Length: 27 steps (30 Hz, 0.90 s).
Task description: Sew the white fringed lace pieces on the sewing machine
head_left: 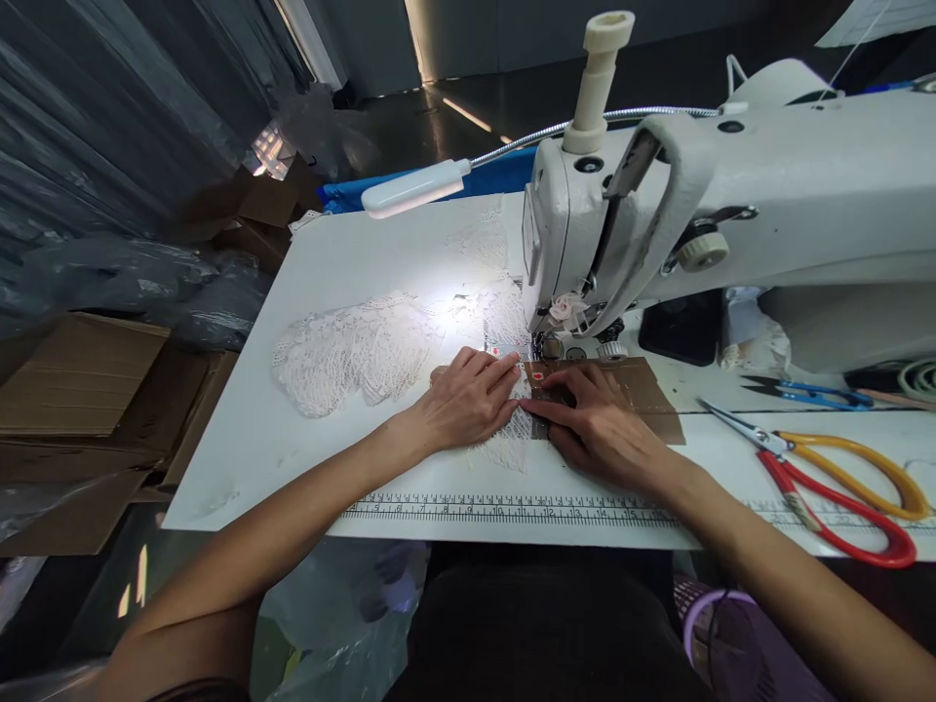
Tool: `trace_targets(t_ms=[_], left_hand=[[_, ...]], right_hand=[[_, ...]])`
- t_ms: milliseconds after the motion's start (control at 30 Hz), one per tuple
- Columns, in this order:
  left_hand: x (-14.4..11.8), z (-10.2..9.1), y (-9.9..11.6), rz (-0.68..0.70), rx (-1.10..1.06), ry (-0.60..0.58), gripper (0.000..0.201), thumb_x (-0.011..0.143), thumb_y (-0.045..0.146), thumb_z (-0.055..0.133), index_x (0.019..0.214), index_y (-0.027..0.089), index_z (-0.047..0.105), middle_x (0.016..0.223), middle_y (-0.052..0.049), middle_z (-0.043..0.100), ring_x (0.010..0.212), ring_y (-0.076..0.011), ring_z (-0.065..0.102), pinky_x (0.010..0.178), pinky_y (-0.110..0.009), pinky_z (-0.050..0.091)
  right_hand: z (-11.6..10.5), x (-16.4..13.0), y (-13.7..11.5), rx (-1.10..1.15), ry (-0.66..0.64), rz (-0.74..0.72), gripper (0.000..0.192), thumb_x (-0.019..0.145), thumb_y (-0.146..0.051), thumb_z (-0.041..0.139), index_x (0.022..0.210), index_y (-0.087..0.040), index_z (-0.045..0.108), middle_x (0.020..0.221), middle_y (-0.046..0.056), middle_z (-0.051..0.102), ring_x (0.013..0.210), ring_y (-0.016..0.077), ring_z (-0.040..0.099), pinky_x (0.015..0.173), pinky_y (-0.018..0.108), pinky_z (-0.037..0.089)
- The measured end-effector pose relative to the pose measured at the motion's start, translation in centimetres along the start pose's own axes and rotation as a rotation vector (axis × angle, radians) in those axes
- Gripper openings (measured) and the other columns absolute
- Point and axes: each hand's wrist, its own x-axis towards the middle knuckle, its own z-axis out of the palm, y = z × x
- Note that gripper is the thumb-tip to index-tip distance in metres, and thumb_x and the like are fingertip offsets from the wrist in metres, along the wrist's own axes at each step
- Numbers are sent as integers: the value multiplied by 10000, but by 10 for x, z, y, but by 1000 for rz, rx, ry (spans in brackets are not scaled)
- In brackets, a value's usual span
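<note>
White lace fabric (351, 351) lies spread on the white sewing table (241, 439), running from the left under the head of the white sewing machine (731, 214). My left hand (468, 400) lies flat on the lace just in front of the needle area (545, 341), fingers pointing right. My right hand (596, 424) presses fingertips down on the lace beside it, over a brown cardboard piece (650, 395). The two hands' fingertips nearly touch. The needle itself is hidden behind the machine head.
Red and yellow handled scissors (840, 487) and blue thread snips (811, 393) lie on the right. A ruler strip (512, 509) runs along the front edge. A gooseneck lamp (416, 187) lights the lace. Cardboard boxes (80, 380) stand on the left.
</note>
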Motion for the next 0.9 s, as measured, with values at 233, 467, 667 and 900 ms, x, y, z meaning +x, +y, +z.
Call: trace_targets(t_ms=[233,467,667,900], left_hand=[[24,-3,-15,47,-1,-19,359,991,280,394,1242,120,595,1413,-164,523,1051,-293,542,876,-449,398],[18,5,-11,-67,-185,72,373,971,313,455,1293,171,578,1451,-127,518,1127,-291,533,952,-492,387],[17,11,-11,-83,-226,109,371,971,336,456,1291,196,580,1466,-99,513,1190,-286,521,1045,-524,328],[16,14,-9,-69,-177,144,381,975,333,435,1288,172,580,1430,-109,548,1198,-278,527,1110,-549,250]], right_hand=[[4,0,10,69,41,94,472,891,-157,530,1319,-330,631,1213,117,563,1110,340,464,886,529,464],[0,-1,13,109,29,78,486,907,-140,489,1347,-307,610,1208,118,565,1111,326,480,908,518,472],[3,-2,13,105,61,93,438,904,-137,485,1279,-285,658,1196,117,574,1106,328,488,897,523,473],[4,-1,11,108,106,88,417,893,-124,478,1231,-261,682,1153,116,574,1091,316,498,931,535,460]])
